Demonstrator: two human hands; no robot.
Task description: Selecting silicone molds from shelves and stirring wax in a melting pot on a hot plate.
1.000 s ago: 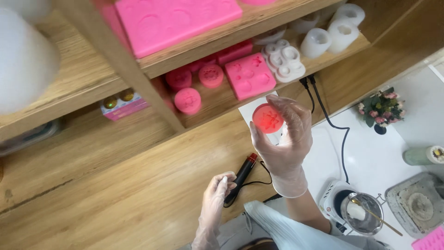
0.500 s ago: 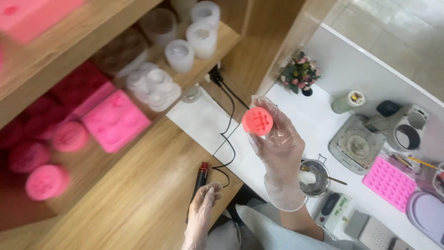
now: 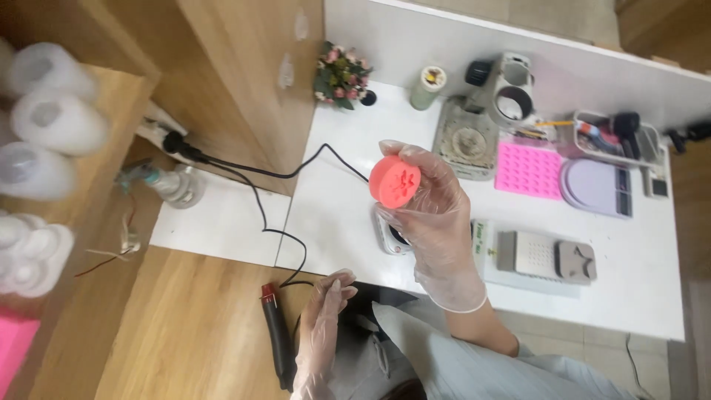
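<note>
The right hand is gripping a round pink mould in its fingers above the white worktop; at seven o'clock, the left hand is resting released beside a black tool.

A white tabletop spreads under and beyond the fingers. Up and to the right of the fingertips lies a pink rectangular silicone mould with many small cavities, with a lilac round lidded dish just beside it on the far side. Above the fingertips sits a grey square slab with a dusty round centre, and further up a small pot of pink flowers and a pale green cylinder. A black cable trails leftward from the fingertips to wooden shelving holding frosted white cylindrical moulds. Below the fingers, on a wooden surface, lies a black rod-shaped tool with a red tip.
</note>
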